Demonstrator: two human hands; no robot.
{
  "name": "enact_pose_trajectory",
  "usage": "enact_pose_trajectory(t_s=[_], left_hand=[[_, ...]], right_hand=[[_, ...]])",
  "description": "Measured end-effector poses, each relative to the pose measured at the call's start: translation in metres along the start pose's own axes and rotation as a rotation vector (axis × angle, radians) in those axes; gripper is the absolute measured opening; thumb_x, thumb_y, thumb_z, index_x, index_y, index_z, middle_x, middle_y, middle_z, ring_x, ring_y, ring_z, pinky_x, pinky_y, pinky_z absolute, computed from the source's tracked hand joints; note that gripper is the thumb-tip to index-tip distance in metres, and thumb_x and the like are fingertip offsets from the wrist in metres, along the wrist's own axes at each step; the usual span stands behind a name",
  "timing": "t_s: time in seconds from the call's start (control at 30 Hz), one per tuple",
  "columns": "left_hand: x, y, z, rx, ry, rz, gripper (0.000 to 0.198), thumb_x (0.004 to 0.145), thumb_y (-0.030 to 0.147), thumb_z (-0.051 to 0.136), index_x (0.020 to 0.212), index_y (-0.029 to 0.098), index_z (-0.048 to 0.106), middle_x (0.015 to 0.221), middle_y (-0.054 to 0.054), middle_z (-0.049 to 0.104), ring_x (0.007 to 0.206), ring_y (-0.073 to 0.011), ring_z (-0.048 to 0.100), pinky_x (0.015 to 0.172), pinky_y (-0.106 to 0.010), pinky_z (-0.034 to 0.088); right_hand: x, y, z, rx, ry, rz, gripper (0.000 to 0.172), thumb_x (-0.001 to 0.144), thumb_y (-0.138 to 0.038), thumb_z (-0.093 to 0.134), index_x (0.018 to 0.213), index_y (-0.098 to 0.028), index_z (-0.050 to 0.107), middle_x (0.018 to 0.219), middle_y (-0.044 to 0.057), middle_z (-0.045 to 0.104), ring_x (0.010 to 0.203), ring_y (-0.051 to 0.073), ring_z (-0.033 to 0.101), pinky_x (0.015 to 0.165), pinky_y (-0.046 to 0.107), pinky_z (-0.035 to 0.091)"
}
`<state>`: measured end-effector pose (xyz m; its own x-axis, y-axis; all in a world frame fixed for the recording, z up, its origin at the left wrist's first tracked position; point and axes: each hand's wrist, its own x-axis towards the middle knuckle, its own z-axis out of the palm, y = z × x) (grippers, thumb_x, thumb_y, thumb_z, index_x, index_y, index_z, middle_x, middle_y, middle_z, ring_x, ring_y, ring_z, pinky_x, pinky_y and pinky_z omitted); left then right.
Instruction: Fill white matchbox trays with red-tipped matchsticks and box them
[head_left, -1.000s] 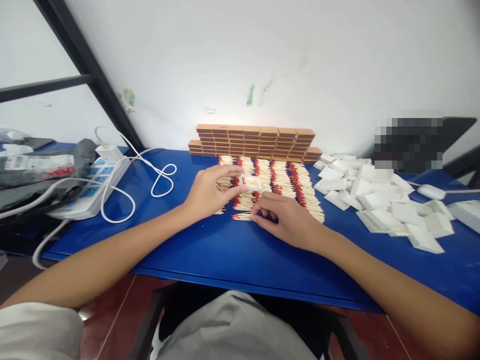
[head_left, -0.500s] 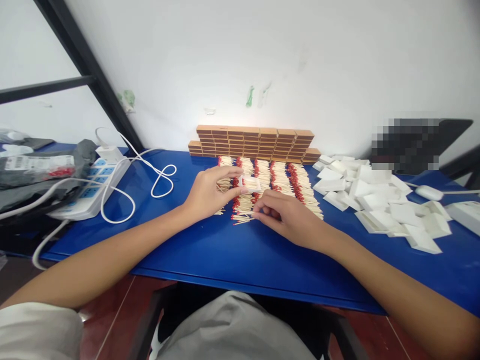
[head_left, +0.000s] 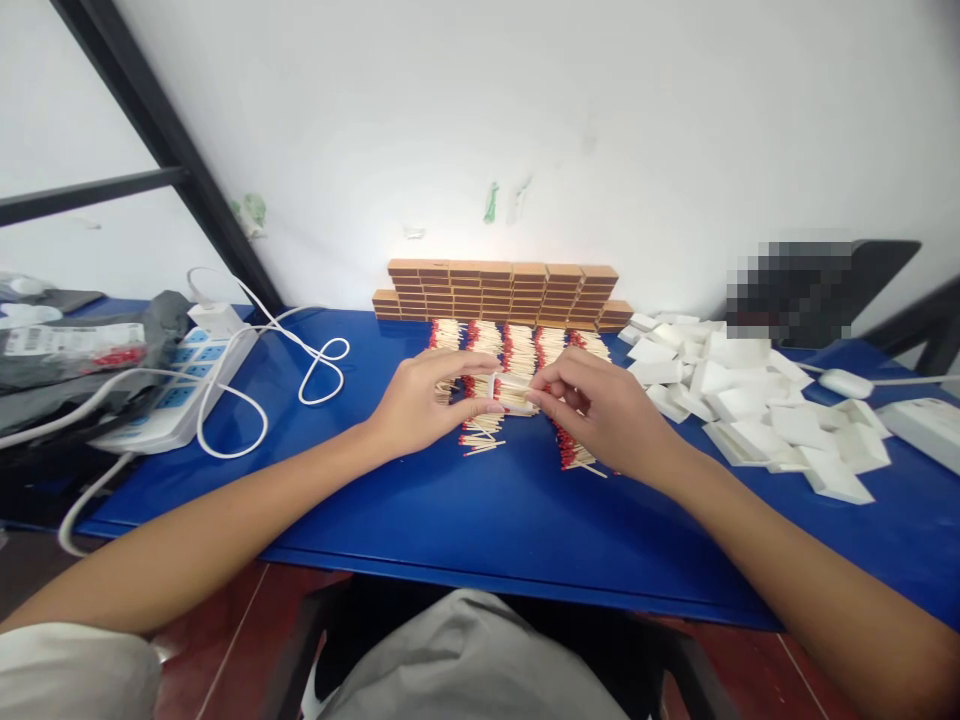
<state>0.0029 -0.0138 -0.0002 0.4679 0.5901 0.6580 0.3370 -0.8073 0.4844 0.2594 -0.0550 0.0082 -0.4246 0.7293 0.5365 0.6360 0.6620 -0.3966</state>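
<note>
My left hand [head_left: 424,400] pinches a small white matchbox tray [head_left: 511,391] between thumb and fingers, holding it just above rows of red-tipped matches [head_left: 525,350] on the blue table [head_left: 465,510]. My right hand [head_left: 600,410] is closed at the tray's right end, its fingertips pinched on matches that lie in or at the tray. A few loose matches [head_left: 480,443] lie below the tray.
A stack of brown matchbox sleeves [head_left: 502,290] lines the wall behind the matches. A heap of white trays [head_left: 757,400] lies to the right. A white power strip [head_left: 176,385] with looping cables [head_left: 315,350] and a grey bag [head_left: 75,350] sit at the left.
My right hand has lifted from the loose matches on the table up to the tray's right end. The left hand kept the tray and shifted slightly.
</note>
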Motion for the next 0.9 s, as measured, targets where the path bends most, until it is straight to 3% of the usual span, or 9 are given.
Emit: enact_pose_trajectory(t_s=[0.33,0.67,0.9], left_hand=[[-0.001,0.001,0.0,0.004,0.013,0.026,0.044,0.08,0.04,0.089,0.119,0.023,0.076,0.114,-0.005,0.081,0.103,-0.0202,0.078,0.099,-0.032,0.06],[0.0,0.002,0.0,0.023,0.042,-0.028,0.041,0.083,0.039,0.088,0.119,0.022,0.076,0.116,-0.005,0.081,0.109,-0.0219,0.077,0.104,-0.035,0.06],[0.004,-0.008,-0.001,-0.021,0.113,-0.134,0.043,0.082,0.038,0.089,0.118,0.02,0.074,0.117,-0.007,0.08,0.11,-0.0235,0.078,0.102,-0.035,0.063]], right_hand=[[-0.002,-0.002,-0.001,-0.011,0.007,-0.013,0.006,0.102,-0.026,0.063,0.103,-0.022,0.068,0.08,0.0,0.055,0.066,0.015,0.052,0.062,0.03,0.043],[-0.001,-0.009,0.002,0.029,0.054,-0.015,0.009,0.102,-0.023,0.06,0.1,-0.021,0.068,0.079,0.0,0.054,0.062,0.013,0.049,0.06,0.029,0.042],[-0.008,-0.016,0.028,0.149,-0.138,0.033,0.007,0.099,-0.02,0.062,0.096,-0.021,0.069,0.079,-0.001,0.056,0.068,0.013,0.053,0.064,0.027,0.043]])
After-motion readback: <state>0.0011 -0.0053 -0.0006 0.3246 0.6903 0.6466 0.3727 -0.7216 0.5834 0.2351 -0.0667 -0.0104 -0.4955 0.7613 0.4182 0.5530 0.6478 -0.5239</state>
